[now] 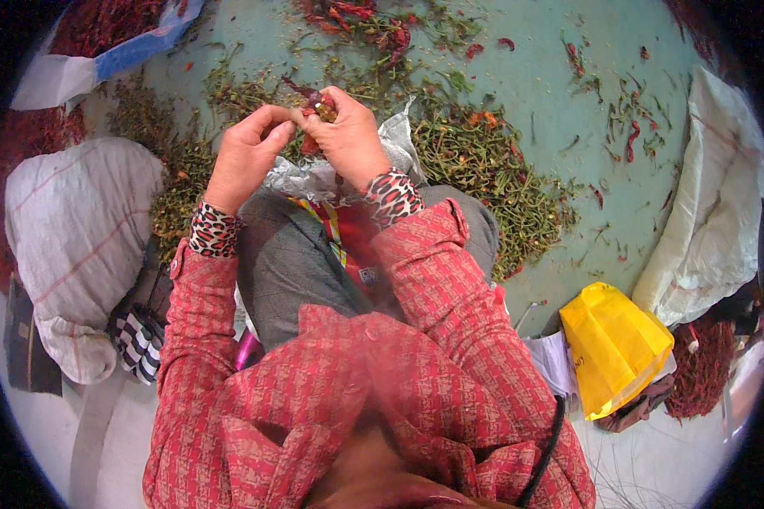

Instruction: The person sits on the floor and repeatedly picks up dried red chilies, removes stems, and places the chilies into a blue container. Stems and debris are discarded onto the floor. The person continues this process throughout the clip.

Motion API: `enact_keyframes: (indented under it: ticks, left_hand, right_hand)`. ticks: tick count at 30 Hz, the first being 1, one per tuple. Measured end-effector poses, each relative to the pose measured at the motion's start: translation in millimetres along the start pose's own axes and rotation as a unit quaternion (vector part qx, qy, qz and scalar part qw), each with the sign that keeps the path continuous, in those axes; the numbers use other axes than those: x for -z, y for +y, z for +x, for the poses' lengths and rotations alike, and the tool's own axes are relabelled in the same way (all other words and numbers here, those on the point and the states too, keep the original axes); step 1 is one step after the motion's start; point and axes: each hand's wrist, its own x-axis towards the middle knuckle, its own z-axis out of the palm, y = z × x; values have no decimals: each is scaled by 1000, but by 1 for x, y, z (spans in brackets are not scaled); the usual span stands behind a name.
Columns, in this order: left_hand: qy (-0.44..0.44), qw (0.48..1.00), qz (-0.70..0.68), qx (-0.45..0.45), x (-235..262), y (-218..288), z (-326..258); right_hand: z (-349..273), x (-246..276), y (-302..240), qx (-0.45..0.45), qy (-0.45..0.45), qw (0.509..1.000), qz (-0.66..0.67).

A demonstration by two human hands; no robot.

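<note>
Above my lap, my right hand (pixel 348 140) is closed around a few dried red chili peppers (pixel 321 108), whose wrinkled dark-red skins show past the fingers. My left hand (pixel 250 153) meets it from the left, thumb and forefinger pinched together close to the right fingertips. What sits in that pinch is too small to make out. Below both hands, the crumpled whitish mouth of a sack (pixel 301 180) lies between my knees, with a red bag (pixel 361 254) under it. Green-brown chili stems (pixel 484 161) form a heap just past my knees.
More red chilies (pixel 390 38) lie scattered at the far side of the greenish floor (pixel 560 110). A stuffed pale sack (pixel 85 237) stands at left, beside a checkered cloth (pixel 138 343). To the right are a white woven sack (pixel 709 204) and a yellow bag (pixel 611 348).
</note>
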Motion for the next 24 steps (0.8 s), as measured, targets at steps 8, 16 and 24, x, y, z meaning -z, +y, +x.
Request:
enact_keyframes:
  ticks: [8,16,24]
  left_hand:
    - [71,989,122,-40,2,-42,30]
    - [84,832,346,-426,-31,50,130]
    - [95,828,486,-262,-9,10,149]
  right_hand:
    - [-12,-4,-26,-26,-61,992,110]
    - [-1,-8,7,-98,185,887,413]
    - [5,-14,10,-91,198,886,409]
